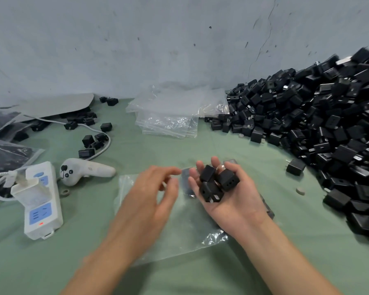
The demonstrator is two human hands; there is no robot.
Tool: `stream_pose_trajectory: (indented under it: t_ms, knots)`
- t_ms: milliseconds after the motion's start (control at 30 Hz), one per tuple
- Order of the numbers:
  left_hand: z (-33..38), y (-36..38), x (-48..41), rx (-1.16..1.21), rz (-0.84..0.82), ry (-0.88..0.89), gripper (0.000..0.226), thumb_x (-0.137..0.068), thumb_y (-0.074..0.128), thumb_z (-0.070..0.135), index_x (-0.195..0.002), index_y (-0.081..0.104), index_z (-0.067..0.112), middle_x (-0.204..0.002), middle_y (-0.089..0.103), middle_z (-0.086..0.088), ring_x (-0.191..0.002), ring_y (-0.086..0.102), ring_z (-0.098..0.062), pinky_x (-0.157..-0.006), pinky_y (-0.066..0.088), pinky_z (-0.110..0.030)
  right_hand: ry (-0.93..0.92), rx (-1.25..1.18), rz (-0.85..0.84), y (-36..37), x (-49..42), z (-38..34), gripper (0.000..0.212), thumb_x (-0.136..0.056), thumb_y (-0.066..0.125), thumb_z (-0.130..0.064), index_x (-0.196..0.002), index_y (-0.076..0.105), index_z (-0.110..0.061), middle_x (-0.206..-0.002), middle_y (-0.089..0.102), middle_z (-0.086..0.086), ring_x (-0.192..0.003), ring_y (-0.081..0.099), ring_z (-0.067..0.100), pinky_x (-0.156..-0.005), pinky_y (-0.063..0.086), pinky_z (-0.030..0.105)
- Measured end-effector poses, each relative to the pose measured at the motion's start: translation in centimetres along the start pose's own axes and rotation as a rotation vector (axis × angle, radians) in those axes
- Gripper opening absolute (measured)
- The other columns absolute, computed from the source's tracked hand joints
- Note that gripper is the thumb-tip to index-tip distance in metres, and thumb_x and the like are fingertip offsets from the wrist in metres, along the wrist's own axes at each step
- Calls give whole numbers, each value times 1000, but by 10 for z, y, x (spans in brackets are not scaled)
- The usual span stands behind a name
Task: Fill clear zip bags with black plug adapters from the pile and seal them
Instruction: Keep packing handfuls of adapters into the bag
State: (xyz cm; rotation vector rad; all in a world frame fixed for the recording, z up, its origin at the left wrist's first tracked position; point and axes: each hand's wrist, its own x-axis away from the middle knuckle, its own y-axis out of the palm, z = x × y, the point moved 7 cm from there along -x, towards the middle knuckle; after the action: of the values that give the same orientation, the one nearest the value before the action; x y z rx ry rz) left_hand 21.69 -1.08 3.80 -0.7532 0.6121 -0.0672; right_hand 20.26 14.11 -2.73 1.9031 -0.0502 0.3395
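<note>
On the green cloth [285, 262], seen from the head camera, a white power strip [41, 201] and a white controller [83, 171] lie to the left. A white cable [107, 143] loops past about a dozen loose adapters [87, 141]. A stack of empty bags [168, 118] sits ahead against the wall, touching the pile of adapters [328, 116], which fills the right side and runs out of frame, too many to count. One stray adapter [295, 167] and a small grey disc [300, 190] lie just beside the pile.

One clear zip bag [179, 231] lies flat beneath both hands, which cover its middle. Dark shapes under the right wrist are mostly hidden.

The right hand [232, 199] is palm up, fingers loosely straight, cradling three black adapters [216, 183]. The left hand [149, 194] hovers above the bag, blurred, with fingers bent and slightly spread. Whether they touch the bag cannot be told.
</note>
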Motion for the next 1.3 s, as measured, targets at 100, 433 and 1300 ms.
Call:
stream_pose_trajectory:
  t_ms: [100,433,1300]
  knots:
    - [1,28,3,49,-180,-34,24,-97,45,50,-113,59,40,-106,58,24,-101,53,2,-78,36,-7,10,41,-30,3,-1,7,18,-91,57,-25,-100,68,-15,-109,70,18,-96,70,37,-91,55,45]
    - [3,31,12,223,-303,-18,24,-88,57,42,-112,56,40,-106,61,21,-101,54,-6,-78,37,-11,20,106,-49,3,-8,7,22,-83,64,-26,-102,68,-17,-112,71,15,-104,70,37,-87,57,46]
    - [-85,-38,48,-158,-334,-72,48,-71,56,69,-118,52,62,-125,43,42,-122,34,15,-99,29,-9,-118,29,13,-10,-18,-33,18,-93,56,-24,-95,71,-14,-113,69,15,-107,70,35,-99,51,49]
